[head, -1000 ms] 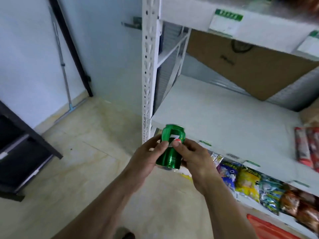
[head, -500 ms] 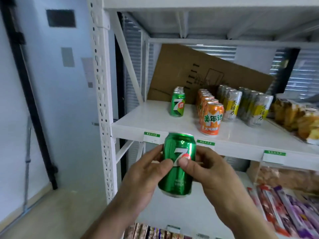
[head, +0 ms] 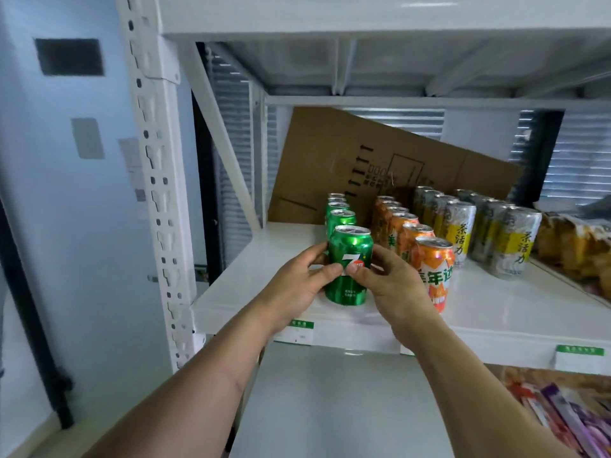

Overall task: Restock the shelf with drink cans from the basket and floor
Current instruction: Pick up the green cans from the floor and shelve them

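A green 7-Up can [head: 349,247] stands upright at the front of the white shelf [head: 251,285], held from both sides. My left hand [head: 296,289] grips its left side and my right hand [head: 391,285] its right side, thumbs meeting on the label. Behind it runs a row of green cans [head: 340,214] toward the back. To the right stand a row of orange cans [head: 433,259] and rows of silver-yellow cans [head: 458,226].
A tilted cardboard sheet [head: 396,160] leans at the shelf's back. The white upright post [head: 155,180] frames the left side. Snack bags [head: 575,246] lie at the far right. The lower shelf [head: 330,408] holds wrapped snacks [head: 562,414] at the right.
Both hands carried the green can up from below shelf level and forward onto the shelf, in front of the green row. My view rose from the floor to this shelf.
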